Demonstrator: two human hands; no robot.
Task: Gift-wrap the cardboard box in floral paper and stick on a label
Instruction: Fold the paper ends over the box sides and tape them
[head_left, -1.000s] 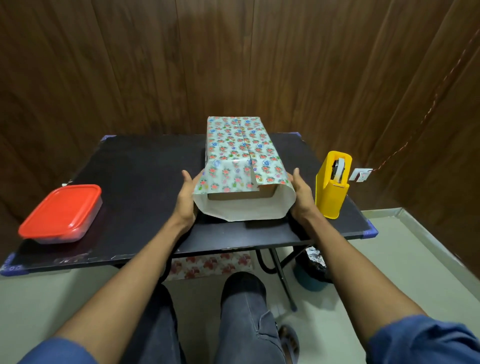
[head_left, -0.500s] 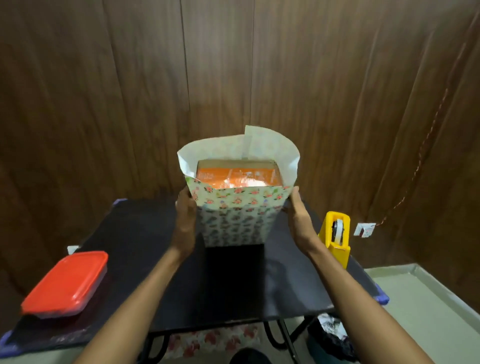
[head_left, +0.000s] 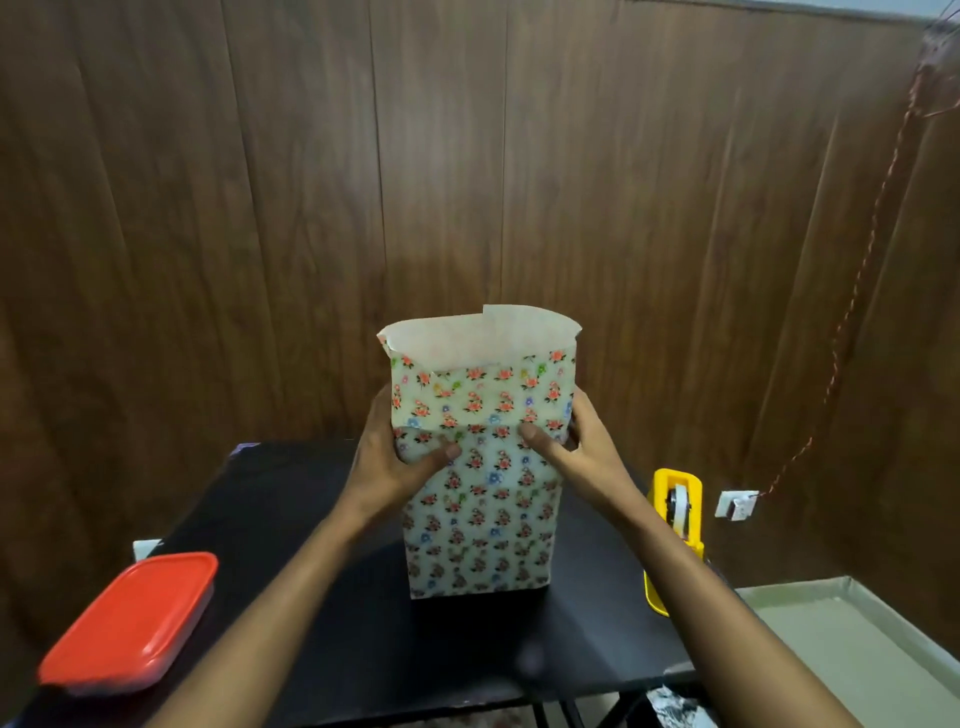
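Note:
The box wrapped in floral paper stands upright on its end on the black table. The paper's open end points up, its white inside showing above the hidden cardboard. My left hand grips the upper left side, thumb across the front face. My right hand grips the upper right side, thumb pressing the front paper. No label is in view.
A yellow tape dispenser stands at the table's right edge, close to my right forearm. A container with a red lid lies at the front left. A wood-panelled wall rises behind, with a wall socket at the right.
The box lay flat with its open end toward me; both hands tipped it up onto its end. It now stands upright on the table, and my thumbs have come onto the front face.

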